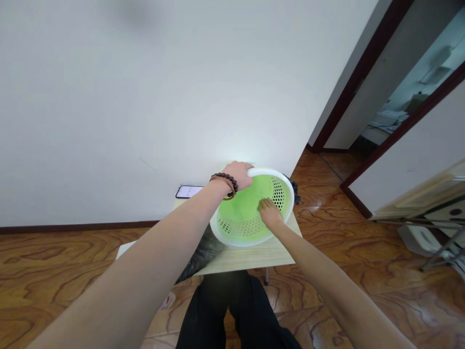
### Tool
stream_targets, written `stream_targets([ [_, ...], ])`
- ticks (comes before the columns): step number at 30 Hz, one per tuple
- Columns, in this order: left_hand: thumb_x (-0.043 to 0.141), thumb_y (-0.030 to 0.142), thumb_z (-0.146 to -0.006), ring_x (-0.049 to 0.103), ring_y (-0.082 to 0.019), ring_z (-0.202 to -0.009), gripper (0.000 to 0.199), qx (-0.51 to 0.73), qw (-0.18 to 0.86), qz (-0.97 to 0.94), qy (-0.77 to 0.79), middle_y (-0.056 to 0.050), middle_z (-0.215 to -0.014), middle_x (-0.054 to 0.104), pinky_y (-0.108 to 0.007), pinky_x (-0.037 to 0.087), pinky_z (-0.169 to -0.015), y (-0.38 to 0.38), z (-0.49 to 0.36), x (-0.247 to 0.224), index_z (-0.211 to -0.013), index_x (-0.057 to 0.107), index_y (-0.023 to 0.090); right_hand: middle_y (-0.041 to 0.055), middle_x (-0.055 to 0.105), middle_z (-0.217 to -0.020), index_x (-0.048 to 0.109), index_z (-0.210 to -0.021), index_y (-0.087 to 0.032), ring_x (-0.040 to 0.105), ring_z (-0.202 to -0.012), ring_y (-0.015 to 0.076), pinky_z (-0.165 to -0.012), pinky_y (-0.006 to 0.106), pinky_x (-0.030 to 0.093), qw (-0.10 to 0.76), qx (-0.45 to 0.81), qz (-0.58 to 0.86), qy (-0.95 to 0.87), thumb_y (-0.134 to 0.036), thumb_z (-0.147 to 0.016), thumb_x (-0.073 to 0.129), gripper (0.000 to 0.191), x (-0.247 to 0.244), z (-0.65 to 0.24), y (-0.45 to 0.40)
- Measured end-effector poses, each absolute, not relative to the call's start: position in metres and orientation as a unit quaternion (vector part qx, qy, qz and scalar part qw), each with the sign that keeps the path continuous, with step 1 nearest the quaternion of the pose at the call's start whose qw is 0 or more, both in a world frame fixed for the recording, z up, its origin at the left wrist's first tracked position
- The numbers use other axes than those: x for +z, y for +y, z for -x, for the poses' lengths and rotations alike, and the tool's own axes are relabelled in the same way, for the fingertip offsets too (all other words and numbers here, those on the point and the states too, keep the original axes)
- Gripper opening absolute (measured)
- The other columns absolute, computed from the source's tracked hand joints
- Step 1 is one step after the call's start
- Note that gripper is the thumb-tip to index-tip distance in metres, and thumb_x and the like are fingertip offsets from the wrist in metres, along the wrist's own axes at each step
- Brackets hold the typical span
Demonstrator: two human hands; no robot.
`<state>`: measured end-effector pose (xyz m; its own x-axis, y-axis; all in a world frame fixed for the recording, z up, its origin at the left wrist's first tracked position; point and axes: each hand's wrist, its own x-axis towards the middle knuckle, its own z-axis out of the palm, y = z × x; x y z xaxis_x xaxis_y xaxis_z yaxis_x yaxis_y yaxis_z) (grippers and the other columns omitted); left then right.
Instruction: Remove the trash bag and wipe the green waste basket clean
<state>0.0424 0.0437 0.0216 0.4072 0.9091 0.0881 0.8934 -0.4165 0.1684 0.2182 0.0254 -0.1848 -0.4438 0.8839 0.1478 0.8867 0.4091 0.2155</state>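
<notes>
A green plastic basket with a white rim (250,241) and perforated sides stands on a small light wooden table (250,258). My left hand (239,173), with beaded bracelets at the wrist, grips the basket's rim at the far left side. Inside the basket, my right hand (269,211) has its fingers pressed together on a small greyish thing at the fingertips, too small to name. Part of the basket's left rim is hidden behind my left hand.
A phone (189,192) lies at the table's back left, near the white wall (181,97). A black plastic bag (205,252) rests at the left edge. Something dark (296,191) sticks out behind the basket. A doorway is at right.
</notes>
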Motion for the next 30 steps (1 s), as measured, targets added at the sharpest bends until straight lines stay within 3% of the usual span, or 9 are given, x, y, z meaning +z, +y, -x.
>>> stream_targets([
  [5,0.048,0.04,-0.071,0.062,-0.018,-0.072,0.039,0.089,0.04,-0.822,0.561,-0.004,-0.08,0.068,-0.025,0.045,-0.062,0.051,-0.043,0.026,-0.104,0.066,0.03,0.021,0.053,-0.125,0.053,-0.122,-0.001,0.046,-0.119,0.0235,-0.105,0.036,0.028,0.061,-0.09,0.535,-0.838,-0.006,-0.088,0.03,0.041,-0.178,-0.209,0.039],
  [10,0.049,0.037,-0.07,0.061,-0.019,-0.07,0.038,0.103,0.051,-0.827,0.551,-0.005,-0.079,0.067,-0.027,0.044,-0.06,0.053,-0.046,0.022,-0.102,0.068,0.028,0.0238,0.053,-0.123,0.057,-0.115,-0.001,0.044,-0.12,0.0243,-0.105,0.038,0.025,0.055,0.02,0.583,-0.81,-0.002,-0.085,0.032,0.039,-0.199,-0.179,0.026],
  [13,0.05,0.036,-0.07,0.06,-0.019,-0.071,0.038,0.108,0.065,-0.828,0.546,-0.005,-0.08,0.067,-0.027,0.044,-0.06,0.053,-0.048,0.02,-0.102,0.068,0.028,0.0157,0.058,-0.118,0.057,-0.115,-0.009,0.051,-0.111,0.0213,-0.098,0.034,0.034,0.067,0.099,0.605,-0.788,-0.001,-0.081,0.035,0.042,-0.211,-0.145,0.012],
  [16,0.05,0.034,-0.07,0.06,-0.018,-0.07,0.037,0.108,0.073,-0.826,0.548,-0.005,-0.079,0.067,-0.028,0.044,-0.061,0.054,-0.048,0.02,-0.102,0.068,0.029,0.0094,0.06,-0.119,0.053,-0.123,-0.015,0.056,-0.105,0.0198,-0.091,0.031,0.04,0.12,0.207,0.591,-0.77,-0.012,-0.085,0.038,0.041,-0.211,-0.125,0.007],
  [19,0.05,0.03,-0.068,0.059,-0.018,-0.066,0.037,0.106,0.086,-0.824,0.55,-0.005,-0.076,0.067,-0.027,0.044,-0.058,0.055,-0.046,0.021,-0.101,0.068,0.029,0.0058,0.058,-0.124,0.054,-0.123,-0.016,0.054,-0.109,0.0181,-0.094,0.029,0.04,0.174,0.329,0.539,-0.756,-0.021,-0.089,0.034,0.04,-0.201,-0.13,0.014],
  [22,0.05,0.028,-0.066,0.059,-0.018,-0.064,0.039,0.108,0.086,-0.824,0.549,-0.005,-0.076,0.067,-0.027,0.042,-0.055,0.055,-0.046,0.02,-0.101,0.068,0.029,0.0021,0.057,-0.126,0.058,-0.12,-0.016,0.052,-0.114,0.0156,-0.098,0.027,0.037,0.172,0.398,0.48,-0.762,-0.018,-0.088,0.032,0.041,-0.193,-0.145,0.024],
  [27,0.05,0.028,-0.067,0.059,-0.018,-0.066,0.038,0.107,0.077,-0.828,0.545,-0.005,-0.076,0.067,-0.026,0.042,-0.056,0.056,-0.047,0.019,-0.1,0.069,0.029,0.0048,0.049,-0.133,0.05,-0.129,-0.017,0.049,-0.119,0.0196,-0.1,0.03,0.036,0.102,0.324,0.429,-0.837,-0.027,-0.09,0.039,0.041,-0.194,-0.148,0.022],
  [30,0.051,0.031,-0.067,0.059,-0.018,-0.067,0.039,0.101,0.07,-0.821,0.558,-0.004,-0.075,0.067,-0.026,0.042,-0.057,0.054,-0.046,0.021,-0.102,0.068,0.029,0.0064,0.055,-0.127,0.05,-0.128,-0.02,0.056,-0.108,0.0199,-0.092,0.031,0.041,0.065,0.233,0.472,-0.848,-0.022,-0.091,0.038,0.039,-0.194,-0.149,0.015],
])
